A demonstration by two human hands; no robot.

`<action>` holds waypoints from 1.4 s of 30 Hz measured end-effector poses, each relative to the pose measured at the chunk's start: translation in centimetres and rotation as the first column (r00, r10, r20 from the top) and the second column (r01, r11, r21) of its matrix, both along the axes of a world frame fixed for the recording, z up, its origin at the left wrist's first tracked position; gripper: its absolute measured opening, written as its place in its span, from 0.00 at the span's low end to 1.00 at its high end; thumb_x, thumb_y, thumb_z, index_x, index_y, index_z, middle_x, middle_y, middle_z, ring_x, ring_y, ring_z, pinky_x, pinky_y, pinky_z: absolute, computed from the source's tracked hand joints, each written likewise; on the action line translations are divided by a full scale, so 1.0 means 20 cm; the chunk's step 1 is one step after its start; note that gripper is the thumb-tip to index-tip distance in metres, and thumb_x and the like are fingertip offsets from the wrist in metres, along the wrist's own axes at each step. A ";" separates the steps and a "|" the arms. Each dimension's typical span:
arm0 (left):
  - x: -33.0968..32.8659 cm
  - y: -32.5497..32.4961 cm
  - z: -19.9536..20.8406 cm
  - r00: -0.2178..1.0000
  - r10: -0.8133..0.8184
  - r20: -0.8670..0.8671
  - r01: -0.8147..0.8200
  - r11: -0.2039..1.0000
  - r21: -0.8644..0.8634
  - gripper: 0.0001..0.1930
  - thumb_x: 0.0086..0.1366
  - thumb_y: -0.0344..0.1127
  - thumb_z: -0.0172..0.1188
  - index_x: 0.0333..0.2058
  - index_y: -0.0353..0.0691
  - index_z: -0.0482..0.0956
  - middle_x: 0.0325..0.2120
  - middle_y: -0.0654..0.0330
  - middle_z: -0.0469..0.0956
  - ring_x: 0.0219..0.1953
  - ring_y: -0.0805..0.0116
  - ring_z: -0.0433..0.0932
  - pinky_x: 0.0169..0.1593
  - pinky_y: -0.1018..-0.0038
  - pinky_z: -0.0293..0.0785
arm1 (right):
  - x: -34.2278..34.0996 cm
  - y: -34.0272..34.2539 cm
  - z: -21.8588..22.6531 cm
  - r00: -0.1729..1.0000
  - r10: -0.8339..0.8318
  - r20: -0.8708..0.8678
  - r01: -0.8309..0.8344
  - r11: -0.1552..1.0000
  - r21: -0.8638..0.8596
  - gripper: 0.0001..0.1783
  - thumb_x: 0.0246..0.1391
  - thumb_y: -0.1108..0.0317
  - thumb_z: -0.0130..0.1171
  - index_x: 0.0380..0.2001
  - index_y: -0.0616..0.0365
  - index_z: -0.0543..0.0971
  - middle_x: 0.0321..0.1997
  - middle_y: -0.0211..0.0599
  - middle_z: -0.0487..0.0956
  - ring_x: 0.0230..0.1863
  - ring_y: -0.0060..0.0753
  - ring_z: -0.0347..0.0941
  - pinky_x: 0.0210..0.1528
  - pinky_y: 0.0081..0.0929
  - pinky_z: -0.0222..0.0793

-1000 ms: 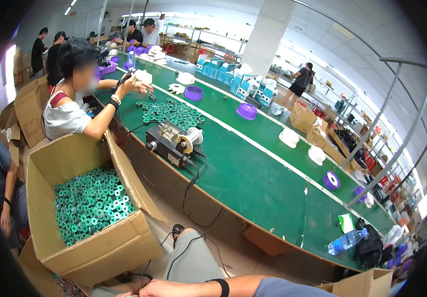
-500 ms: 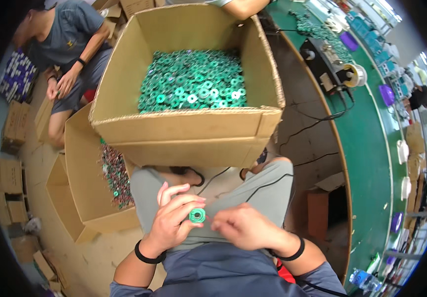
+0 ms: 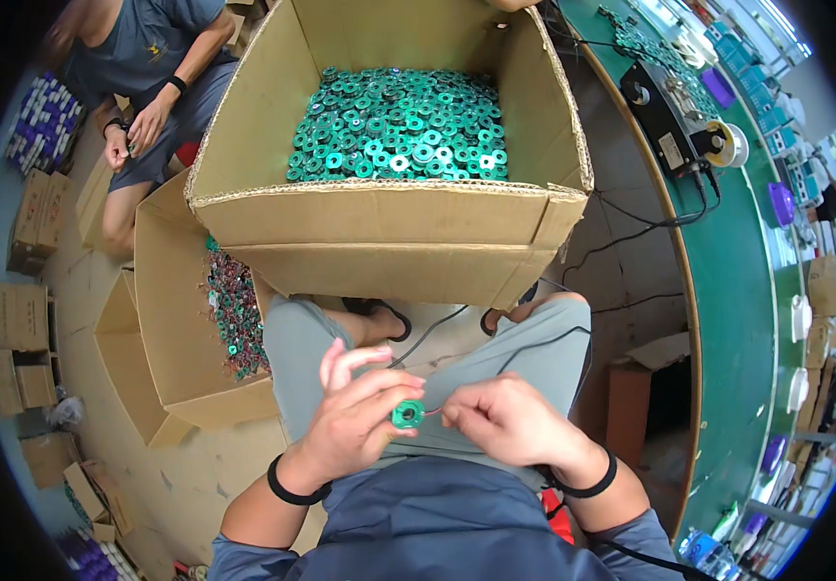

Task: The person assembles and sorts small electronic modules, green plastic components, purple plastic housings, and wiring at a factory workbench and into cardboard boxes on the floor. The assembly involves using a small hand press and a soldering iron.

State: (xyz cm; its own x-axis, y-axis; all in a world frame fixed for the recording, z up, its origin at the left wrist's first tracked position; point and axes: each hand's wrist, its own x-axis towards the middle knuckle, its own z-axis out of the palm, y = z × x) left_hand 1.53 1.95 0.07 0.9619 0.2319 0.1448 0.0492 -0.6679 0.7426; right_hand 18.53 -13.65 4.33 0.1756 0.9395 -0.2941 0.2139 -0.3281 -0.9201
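Between the thumb and fingers of my left hand (image 3: 362, 409) is a small round green part (image 3: 407, 414) with a dark hole in its middle. A thin reddish wire (image 3: 432, 412) runs from its right side to my right hand (image 3: 500, 418). My right fingers are pinched on the wire's other end, a short way from the part. Both hands are over my lap. Beyond my knees stands a large cardboard box (image 3: 389, 228), with many similar green ring parts (image 3: 398, 131) heaped inside.
Left of my knees, a lower open carton (image 3: 168, 320) holds green parts and reddish wires. A long green workbench (image 3: 732, 368) runs along my right, bearing a black device (image 3: 665, 121) with a spool (image 3: 728, 145). Cables cross the floor. Another person (image 3: 152, 87) sits at the far left.
The view has shifted, so the boxes appear higher. The green part has turned a little in my left hand, and the wire between my hands shows more clearly.
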 end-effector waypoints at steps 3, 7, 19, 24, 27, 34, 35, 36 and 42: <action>0.01 0.01 0.01 1.000 -0.001 0.002 0.001 1.000 0.010 0.19 0.48 0.37 0.73 0.41 0.47 0.83 0.46 0.70 0.80 0.58 0.57 0.70 0.68 0.47 0.45 | -0.02 0.00 0.02 0.999 -0.050 0.012 0.051 0.997 -0.054 0.06 0.54 0.73 0.54 0.26 0.63 0.77 0.21 0.52 0.76 0.26 0.56 0.76 0.30 0.43 0.71; 0.01 0.01 0.02 1.000 -0.003 0.017 0.003 1.000 0.011 0.18 0.48 0.38 0.73 0.40 0.47 0.83 0.45 0.69 0.81 0.58 0.57 0.70 0.68 0.48 0.45 | -0.01 -0.01 -0.02 1.000 0.014 0.027 -0.016 0.998 0.056 0.05 0.53 0.74 0.53 0.27 0.60 0.78 0.21 0.50 0.77 0.26 0.56 0.76 0.30 0.42 0.72; 0.03 0.03 0.02 1.000 0.019 0.020 -0.018 0.999 -0.032 0.20 0.45 0.37 0.75 0.40 0.47 0.83 0.45 0.70 0.81 0.57 0.58 0.71 0.68 0.48 0.47 | -0.02 0.00 -0.01 0.999 0.030 0.016 -0.032 0.987 0.155 0.06 0.54 0.75 0.54 0.27 0.62 0.79 0.19 0.43 0.76 0.20 0.43 0.75 0.25 0.34 0.69; 0.04 0.02 0.02 1.000 0.004 0.027 -0.003 1.000 -0.024 0.20 0.45 0.37 0.75 0.40 0.47 0.84 0.44 0.70 0.81 0.57 0.59 0.72 0.68 0.47 0.47 | -0.01 0.01 0.01 0.999 0.031 0.044 -0.033 0.998 0.047 0.06 0.53 0.76 0.52 0.26 0.62 0.78 0.21 0.45 0.77 0.23 0.47 0.76 0.27 0.35 0.71; 0.05 0.02 0.01 0.999 0.011 0.038 -0.010 1.000 -0.008 0.20 0.46 0.39 0.74 0.40 0.47 0.84 0.43 0.70 0.81 0.56 0.59 0.72 0.68 0.48 0.46 | 0.02 0.01 0.00 0.996 0.068 0.053 -0.073 0.992 0.104 0.03 0.51 0.75 0.53 0.26 0.61 0.76 0.24 0.51 0.76 0.28 0.57 0.76 0.30 0.44 0.72; 0.04 0.02 0.00 0.999 0.002 0.037 -0.003 1.000 0.008 0.20 0.47 0.40 0.74 0.40 0.47 0.83 0.43 0.70 0.81 0.56 0.59 0.71 0.68 0.48 0.46 | 0.06 0.03 -0.01 0.999 0.026 0.035 -0.022 0.993 -0.118 0.04 0.51 0.75 0.54 0.24 0.61 0.75 0.21 0.51 0.75 0.26 0.59 0.74 0.29 0.46 0.71; 0.04 0.01 -0.01 0.999 -0.023 0.023 0.023 1.000 -0.019 0.19 0.47 0.40 0.74 0.40 0.47 0.83 0.43 0.70 0.81 0.56 0.59 0.71 0.68 0.48 0.45 | 0.04 0.02 0.01 0.999 0.026 0.033 -0.022 0.992 -0.120 0.04 0.51 0.75 0.54 0.24 0.61 0.75 0.21 0.51 0.75 0.26 0.59 0.74 0.29 0.46 0.71; 0.04 0.02 -0.01 0.999 -0.023 0.022 0.024 0.999 -0.022 0.19 0.47 0.40 0.74 0.40 0.47 0.83 0.43 0.70 0.81 0.56 0.59 0.71 0.68 0.48 0.45 | 0.00 0.02 0.03 0.998 0.047 0.046 -0.048 0.999 0.013 0.04 0.51 0.74 0.54 0.24 0.62 0.75 0.20 0.51 0.75 0.25 0.59 0.74 0.29 0.46 0.70; 0.04 0.01 -0.03 1.000 -0.022 0.012 0.022 0.999 -0.045 0.19 0.46 0.36 0.74 0.40 0.47 0.83 0.43 0.70 0.81 0.57 0.60 0.71 0.68 0.47 0.45 | 0.05 0.02 -0.02 0.994 0.041 0.098 -0.042 0.999 0.009 0.05 0.53 0.76 0.53 0.27 0.62 0.78 0.22 0.44 0.77 0.23 0.48 0.76 0.28 0.36 0.72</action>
